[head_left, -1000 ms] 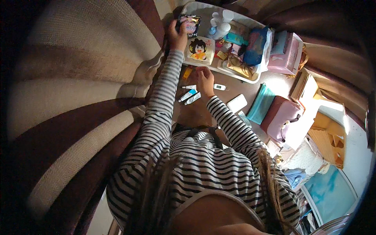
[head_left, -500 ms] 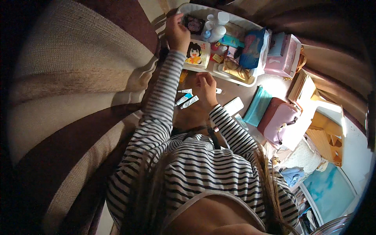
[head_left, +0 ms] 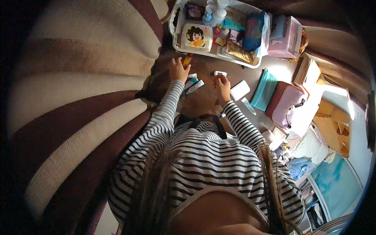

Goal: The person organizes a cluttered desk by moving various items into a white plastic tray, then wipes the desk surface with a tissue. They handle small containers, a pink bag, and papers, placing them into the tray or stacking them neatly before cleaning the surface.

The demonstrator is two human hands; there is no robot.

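My left hand (head_left: 179, 71) is over the dark table with its fingers apart. Beside its fingertips, close to the tray's near edge, lies a small orange-yellow bottle (head_left: 187, 60); whether they touch cannot be made out. Several small white-and-blue tubes (head_left: 194, 87) rest between my two hands. My right hand (head_left: 223, 87) has its fingers curled together, thumb against forefinger, and anything inside them is hidden. Just beyond these fingers sits a small white device with a dark little window (head_left: 220, 73).
A white tray (head_left: 235, 62) at the back holds a cartoon-printed box (head_left: 197, 37), bottles and packets. To the right are a white case (head_left: 240, 91), a teal pouch (head_left: 261, 91), a pink bag (head_left: 289, 105) and a pink box (head_left: 285, 43). A striped curtain (head_left: 90, 58) hangs at left.
My left hand has come back from over the tray's left side to the table near the orange-yellow bottle. My right hand has shifted right, beside the small white device. The whole view has shifted slightly.
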